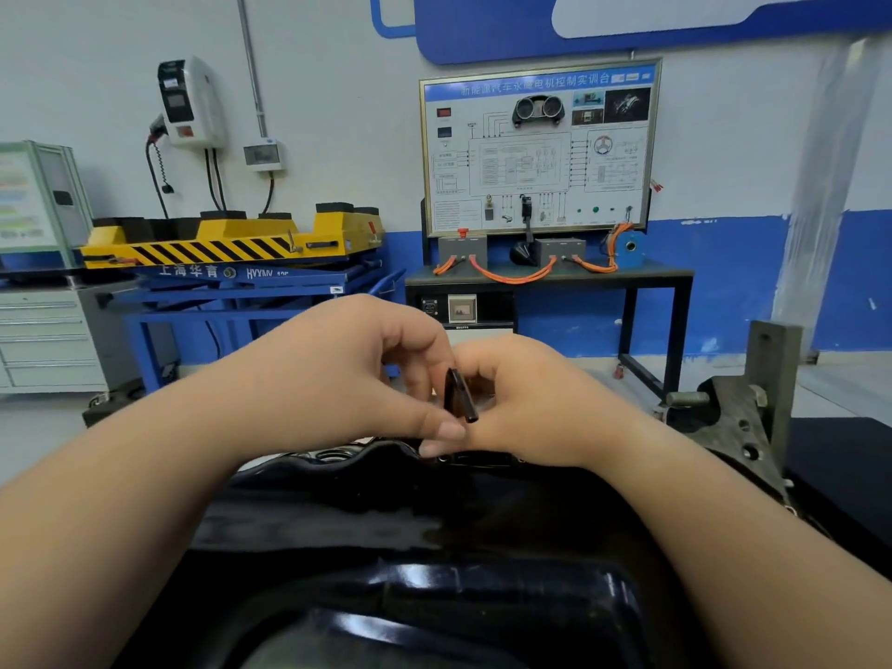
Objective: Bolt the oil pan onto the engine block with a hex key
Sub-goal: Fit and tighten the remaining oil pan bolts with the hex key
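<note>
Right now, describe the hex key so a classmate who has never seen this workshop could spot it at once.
Start at the glossy black oil pan filling the foreground. Above its far rim the left hand and right hand meet, and the hex key stands tilted between their fingers. It is the only slim black bar there, dark against the fingers around it.

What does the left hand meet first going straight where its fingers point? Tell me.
The hex key, right at the left hand, then the right hand just beyond. Depth is unclear.
</note>
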Tool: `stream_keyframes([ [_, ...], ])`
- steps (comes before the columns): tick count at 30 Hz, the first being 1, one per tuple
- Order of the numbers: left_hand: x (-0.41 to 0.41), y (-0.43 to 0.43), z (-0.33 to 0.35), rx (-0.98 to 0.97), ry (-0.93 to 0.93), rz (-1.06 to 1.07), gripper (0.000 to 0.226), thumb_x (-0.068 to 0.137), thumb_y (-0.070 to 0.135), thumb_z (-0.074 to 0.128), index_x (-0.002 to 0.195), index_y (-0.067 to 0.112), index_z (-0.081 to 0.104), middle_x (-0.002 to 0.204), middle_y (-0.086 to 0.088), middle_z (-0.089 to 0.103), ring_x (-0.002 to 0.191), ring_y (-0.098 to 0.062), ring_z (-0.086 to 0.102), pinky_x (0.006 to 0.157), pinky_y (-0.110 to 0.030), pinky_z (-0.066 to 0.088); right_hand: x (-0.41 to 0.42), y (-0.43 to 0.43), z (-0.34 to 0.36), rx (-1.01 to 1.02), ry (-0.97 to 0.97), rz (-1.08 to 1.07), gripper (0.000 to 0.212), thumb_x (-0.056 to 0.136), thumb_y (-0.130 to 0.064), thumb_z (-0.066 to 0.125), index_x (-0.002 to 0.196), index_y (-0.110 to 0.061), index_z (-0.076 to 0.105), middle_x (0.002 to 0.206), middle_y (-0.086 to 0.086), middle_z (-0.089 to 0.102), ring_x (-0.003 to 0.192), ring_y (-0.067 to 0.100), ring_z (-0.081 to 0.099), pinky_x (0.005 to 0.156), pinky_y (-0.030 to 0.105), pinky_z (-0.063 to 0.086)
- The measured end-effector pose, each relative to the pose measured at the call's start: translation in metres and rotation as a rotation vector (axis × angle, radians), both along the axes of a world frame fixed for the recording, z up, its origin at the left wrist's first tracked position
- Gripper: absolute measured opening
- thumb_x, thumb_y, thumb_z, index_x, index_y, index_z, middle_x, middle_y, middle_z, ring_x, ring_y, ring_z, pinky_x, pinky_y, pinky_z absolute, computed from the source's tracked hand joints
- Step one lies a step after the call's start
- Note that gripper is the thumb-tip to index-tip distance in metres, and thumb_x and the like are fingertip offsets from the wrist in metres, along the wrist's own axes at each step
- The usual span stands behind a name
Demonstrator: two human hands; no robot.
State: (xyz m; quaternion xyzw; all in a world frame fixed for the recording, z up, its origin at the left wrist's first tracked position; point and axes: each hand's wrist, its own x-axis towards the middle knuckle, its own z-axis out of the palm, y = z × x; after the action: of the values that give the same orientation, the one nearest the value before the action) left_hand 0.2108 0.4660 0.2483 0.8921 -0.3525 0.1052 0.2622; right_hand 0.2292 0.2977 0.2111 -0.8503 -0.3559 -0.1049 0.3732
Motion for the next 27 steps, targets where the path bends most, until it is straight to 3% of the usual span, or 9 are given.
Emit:
stream_keyframes([
  [3,-0.001,-0.004,-0.001,0.009,-0.057,0.023,0.016,0.064,0.029,0.079,0.062,0.027,0.063,0.051,0.019,0.054,0.044,0.006,0.045,0.05,-0.005,0.034,0.0,-0.001,-0.001,-0.013,0.0,-0.002,0.02,0.069,-0.02,0.082,0.075,-0.027,0.065,0.077,-0.002,0.067,0.076,0.01,0.06,0.068,0.018,0.046],
  [5,0.0,-0.004,-0.001,0.033,-0.062,0.034,0.015,0.067,0.025,0.079,0.063,0.025,0.064,0.051,0.019,0.055,0.043,0.004,0.045,0.048,-0.007,0.035,0.0,-0.002,-0.001,-0.047,0.003,-0.015,0.016,0.071,-0.023,0.081,0.078,-0.018,0.067,0.076,0.0,0.067,0.074,0.01,0.06,0.066,0.019,0.045],
  [9,0.003,0.002,0.0,0.035,-0.05,0.035,0.016,0.064,0.033,0.077,0.068,0.021,0.067,0.064,0.006,0.065,0.051,-0.011,0.052,0.056,-0.032,0.047,-0.004,-0.006,0.002,-0.093,-0.001,0.017,0.014,0.08,-0.017,0.074,0.083,-0.004,0.069,0.069,-0.001,0.066,0.064,-0.001,0.058,0.059,0.011,0.043],
  [13,0.005,0.006,0.001,0.083,-0.015,0.008,0.014,0.066,0.038,0.078,0.075,0.032,0.07,0.07,0.01,0.069,0.062,-0.011,0.064,0.068,-0.037,0.054,-0.001,-0.009,0.002,-0.098,-0.005,0.033,0.008,0.083,-0.011,0.07,0.088,-0.007,0.074,0.079,0.013,0.069,0.076,0.022,0.061,0.075,0.034,0.047],
  [17,0.008,0.008,0.001,0.013,0.118,-0.04,0.023,0.063,0.039,0.084,0.078,0.036,0.066,0.069,0.011,0.066,0.042,0.001,0.045,0.047,-0.009,0.037,0.001,-0.006,0.001,-0.003,-0.01,0.024,0.004,0.074,-0.009,0.078,0.077,-0.012,0.075,0.069,0.002,0.07,0.063,0.006,0.06,0.065,0.018,0.048],
  [20,0.009,0.01,0.002,-0.046,0.208,-0.036,0.04,0.052,0.045,0.083,0.08,0.032,0.058,0.069,0.007,0.065,0.04,-0.002,0.041,0.043,-0.011,0.034,0.003,-0.005,0.001,0.036,0.019,0.02,0.022,0.068,-0.011,0.082,0.061,-0.025,0.066,0.055,-0.014,0.059,0.054,-0.004,0.052,0.056,0.008,0.04],
  [22,0.008,0.01,0.003,-0.036,0.186,-0.025,0.047,0.049,0.05,0.086,0.08,0.032,0.057,0.072,0.008,0.065,0.041,-0.002,0.042,0.043,-0.011,0.034,0.002,-0.003,0.0,0.025,0.017,0.016,0.026,0.066,-0.011,0.084,0.059,-0.022,0.062,0.053,-0.015,0.056,0.052,-0.003,0.049,0.054,0.009,0.039],
  [25,0.002,0.005,0.003,-0.026,0.049,-0.03,0.042,0.049,0.051,0.085,0.075,0.03,0.058,0.066,0.011,0.06,0.041,0.004,0.042,0.046,-0.007,0.033,0.003,-0.003,-0.001,0.034,0.011,0.004,0.02,0.066,-0.012,0.085,0.073,-0.005,0.067,0.066,0.005,0.064,0.059,0.004,0.053,0.059,0.023,0.046],
  [27,-0.002,0.0,0.002,-0.009,-0.047,-0.05,0.027,0.057,0.047,0.077,0.071,0.029,0.062,0.065,0.01,0.061,0.043,0.004,0.044,0.048,-0.007,0.034,0.003,-0.002,0.0,0.027,0.0,0.017,0.025,0.067,-0.015,0.084,0.083,-0.004,0.068,0.079,0.014,0.066,0.066,0.016,0.057,0.065,0.03,0.048],
])
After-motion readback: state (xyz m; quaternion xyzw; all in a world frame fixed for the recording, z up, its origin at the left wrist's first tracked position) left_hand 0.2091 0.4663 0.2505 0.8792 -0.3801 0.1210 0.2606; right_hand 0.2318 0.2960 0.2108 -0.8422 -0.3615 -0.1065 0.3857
